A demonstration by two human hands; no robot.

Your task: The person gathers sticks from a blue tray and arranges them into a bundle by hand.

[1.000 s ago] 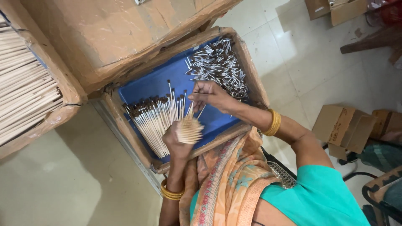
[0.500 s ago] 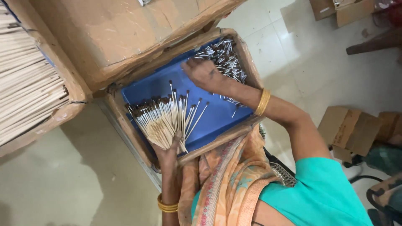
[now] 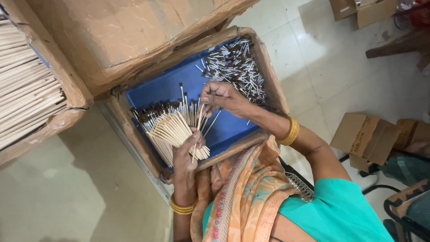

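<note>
The left hand point(image 3: 187, 152) rises from the bottom centre of the frame, forearm nearly vertical, with gold bangles point(image 3: 183, 207) at the wrist. Its fingers are closed around the wooden handle ends of a fanned bundle of small brushes point(image 3: 172, 127), whose dark bristle tips point toward the upper left. The right hand point(image 3: 221, 96) comes in from the right, the arm bent at the elbow and a gold bangle point(image 3: 291, 131) at the wrist. Its fingertips are pinched together on one thin stick point(image 3: 198, 121) that runs down into the bundle, so the two hands sit close together, just above and right of the fan.

All of this hangs over a cardboard tray with a blue lining point(image 3: 233, 130) in the middle of the frame. A loose heap of silver ferrules with dark tips point(image 3: 235, 67) fills the tray's upper right corner, just beyond the right hand. The tray's cardboard walls close in on the left and right; bare blue floor lies between the bundle and the heap. A large cardboard box point(image 3: 112, 36) overhangs the tray's upper edge. A box of plain wooden sticks point(image 3: 27, 98) sits at the left edge of the frame. Pale tiled floor point(image 3: 67, 188) lies open at lower left and at upper right.
</note>
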